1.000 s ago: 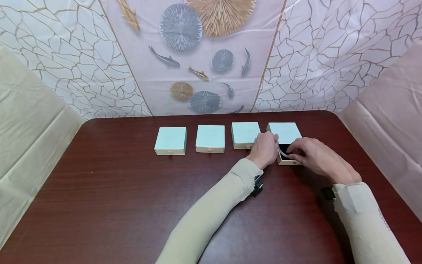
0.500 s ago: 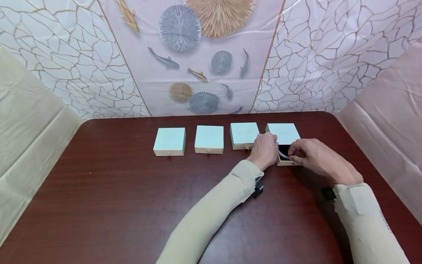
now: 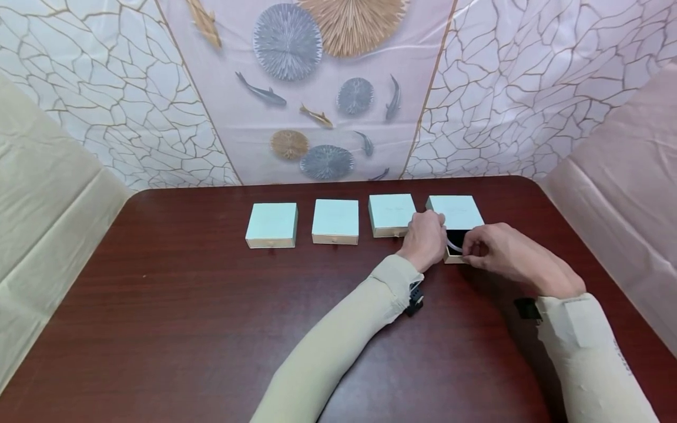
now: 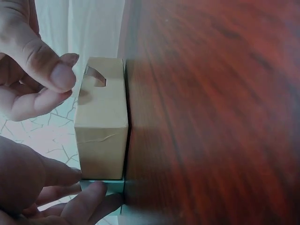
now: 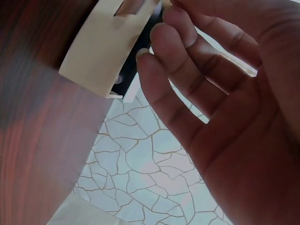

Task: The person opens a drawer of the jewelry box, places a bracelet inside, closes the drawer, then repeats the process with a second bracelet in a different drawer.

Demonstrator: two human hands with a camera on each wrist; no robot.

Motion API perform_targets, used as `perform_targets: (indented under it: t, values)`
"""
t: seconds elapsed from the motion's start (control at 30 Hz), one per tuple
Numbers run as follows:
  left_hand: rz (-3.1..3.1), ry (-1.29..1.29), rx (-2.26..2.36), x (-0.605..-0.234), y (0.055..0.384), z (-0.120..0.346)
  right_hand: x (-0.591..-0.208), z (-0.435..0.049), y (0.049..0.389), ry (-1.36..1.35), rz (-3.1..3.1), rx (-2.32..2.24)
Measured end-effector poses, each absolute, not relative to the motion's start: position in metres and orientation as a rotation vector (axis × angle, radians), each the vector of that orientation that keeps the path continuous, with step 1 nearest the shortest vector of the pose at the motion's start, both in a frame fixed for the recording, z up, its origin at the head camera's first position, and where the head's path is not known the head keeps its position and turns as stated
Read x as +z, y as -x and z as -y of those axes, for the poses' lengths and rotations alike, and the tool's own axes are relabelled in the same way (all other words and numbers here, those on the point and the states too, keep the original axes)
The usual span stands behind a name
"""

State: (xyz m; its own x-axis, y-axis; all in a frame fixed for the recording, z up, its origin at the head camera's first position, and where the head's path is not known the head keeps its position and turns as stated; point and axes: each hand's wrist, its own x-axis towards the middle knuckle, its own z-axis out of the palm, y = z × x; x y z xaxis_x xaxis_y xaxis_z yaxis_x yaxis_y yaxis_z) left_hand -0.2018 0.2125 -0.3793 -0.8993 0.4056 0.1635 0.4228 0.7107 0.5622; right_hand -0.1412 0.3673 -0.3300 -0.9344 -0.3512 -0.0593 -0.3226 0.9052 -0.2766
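Note:
At the far right of the row, a pale mint drawer box (image 3: 456, 211) has its drawer (image 3: 453, 258) pulled out, showing a black inside. A thin whitish bangle (image 3: 453, 247) curves inside it. My right hand (image 3: 510, 255) is over the drawer, thumb and fingertips pinching the bangle's right side; the contact is partly hidden. My left hand (image 3: 425, 238) holds the left side of the box. In the left wrist view, its fingers (image 4: 84, 204) lie around the mint sleeve, behind the beige drawer front (image 4: 105, 105) with its pull tab (image 4: 96, 75).
Three similar mint boxes, a left one (image 3: 272, 220), a middle one (image 3: 335, 217) and one beside my left hand (image 3: 392, 211), stand shut in the row. The dark red wooden table (image 3: 211, 305) meets a patterned cloth backdrop (image 3: 328, 117) behind.
My right fingertips have shifted slightly right and toward me over the drawer, and more of the black inside shows. My left hand has stayed on the box.

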Motion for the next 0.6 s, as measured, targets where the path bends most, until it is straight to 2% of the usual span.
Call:
perform_targets:
  t: [0.6]
  values:
    - [2.888, 0.673, -1.002, -0.3789, 0.2022, -0.2099, -0.3311, -0.3703, 0.1399, 0.476, -2.944, -0.364]
